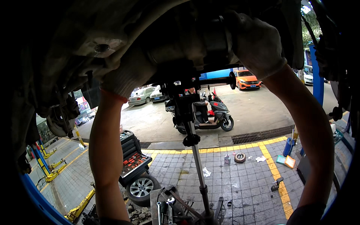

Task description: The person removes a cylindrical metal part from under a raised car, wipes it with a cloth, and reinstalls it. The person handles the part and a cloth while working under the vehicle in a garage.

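Both my arms reach up under a raised car. My left hand [129, 75], in a pale knitted glove with an orange cuff, is up against the left side of a dark cylindrical housing [170, 54]; its fingers are lost in shadow. At the housing's right end is my right hand [258, 47], also gloved, with its dim fingers curled over the edge. Below the housing stands a telescopic jack [195, 150] with a shiny rod, its dark head close under the housing. Whether the head touches it is too dark to tell.
An open tool case [135, 165] and a wheel [142, 189] stand lower left. Wrenches [170, 212] lie on a surface by the jack's base. A power tool [277, 184], a bottle [227, 159] and a blue cylinder [288, 147] are on the tiles. A scooter [215, 112] is beyond.
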Motion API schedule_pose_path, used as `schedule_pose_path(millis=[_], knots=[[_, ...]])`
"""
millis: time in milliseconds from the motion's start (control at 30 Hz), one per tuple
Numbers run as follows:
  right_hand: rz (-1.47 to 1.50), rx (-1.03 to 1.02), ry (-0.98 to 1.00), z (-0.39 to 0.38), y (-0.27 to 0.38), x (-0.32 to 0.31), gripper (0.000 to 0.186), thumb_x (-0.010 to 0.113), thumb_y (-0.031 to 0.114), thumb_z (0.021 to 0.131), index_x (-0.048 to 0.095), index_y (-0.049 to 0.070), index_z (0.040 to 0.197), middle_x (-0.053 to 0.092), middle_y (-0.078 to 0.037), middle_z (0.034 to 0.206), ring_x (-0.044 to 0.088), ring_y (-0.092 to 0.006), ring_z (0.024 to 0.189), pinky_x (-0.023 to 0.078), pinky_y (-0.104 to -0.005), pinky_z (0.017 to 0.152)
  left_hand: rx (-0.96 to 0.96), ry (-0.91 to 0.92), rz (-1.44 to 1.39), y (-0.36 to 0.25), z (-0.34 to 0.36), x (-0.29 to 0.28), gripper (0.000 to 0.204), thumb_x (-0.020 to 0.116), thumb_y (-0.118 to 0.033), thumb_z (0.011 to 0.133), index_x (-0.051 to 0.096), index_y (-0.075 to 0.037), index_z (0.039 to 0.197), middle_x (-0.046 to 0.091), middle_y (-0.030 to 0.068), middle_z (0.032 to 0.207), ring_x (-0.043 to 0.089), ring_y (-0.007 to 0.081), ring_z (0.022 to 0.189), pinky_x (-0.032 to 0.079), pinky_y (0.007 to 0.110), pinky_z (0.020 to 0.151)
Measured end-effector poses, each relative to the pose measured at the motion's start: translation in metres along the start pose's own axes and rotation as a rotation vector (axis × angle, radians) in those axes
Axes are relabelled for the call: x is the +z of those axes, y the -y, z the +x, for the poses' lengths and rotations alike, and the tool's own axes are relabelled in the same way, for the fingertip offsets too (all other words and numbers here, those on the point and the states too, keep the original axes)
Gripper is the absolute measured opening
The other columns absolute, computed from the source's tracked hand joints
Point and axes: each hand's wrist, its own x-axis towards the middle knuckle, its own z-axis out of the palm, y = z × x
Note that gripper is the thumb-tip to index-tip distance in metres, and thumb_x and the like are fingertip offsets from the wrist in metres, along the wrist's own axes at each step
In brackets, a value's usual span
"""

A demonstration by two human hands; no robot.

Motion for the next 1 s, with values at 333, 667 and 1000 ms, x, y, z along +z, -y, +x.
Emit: schedule_pose_path(millis=[333, 667, 1000], knots=[[0.180, -0.192, 0.568, 0.031, -0.023, -0.014, 0.049, 0.078, 0.047, 0.086, 0.067, 0.010, 0.116, 0.076, -0.010, 0.089, 0.076, -0.0214, 0.075, 0.061, -0.0318, 0.063, -0.062, -0.180, 0.209, -0.009, -0.005, 0.052, 0.044, 0.065, -0.040, 0.094, 0.070, -0.003, 0.117, 0.073, 0.0107, 0.104, 0.070, 0.0217, 0.098, 0.054, 0.038, 0.087], [0.203, -0.196, 0.725, 0.044, -0.029, -0.005, 0.053, 0.078, 0.046, 0.088, 0.067, 0.008, 0.123, 0.076, -0.011, 0.091, 0.077, -0.0199, 0.078, 0.062, -0.0314, 0.067, 0.016, -0.054, 0.242, -0.012, -0.001, 0.009, 0.044, 0.062, -0.039, 0.097, 0.068, -0.003, 0.122, 0.072, 0.0116, 0.110, 0.068, 0.0231, 0.106, 0.053, 0.038, 0.092], [1.330, 0.515, 0.799, 0.016, -0.058, -0.027, 0.039, 0.061, 0.034, 0.102, 0.062, 0.011, 0.133, 0.072, -0.011, 0.109, 0.073, -0.0212, 0.081, 0.062, -0.0319, 0.070, -0.031, -0.046, 0.120, -0.011, 0.002, 0.007, 0.039, 0.064, -0.037, 0.097, 0.071, -0.001, 0.110, 0.073, 0.0099, 0.088, 0.072, 0.0233, 0.086, 0.055, 0.037, 0.084]])
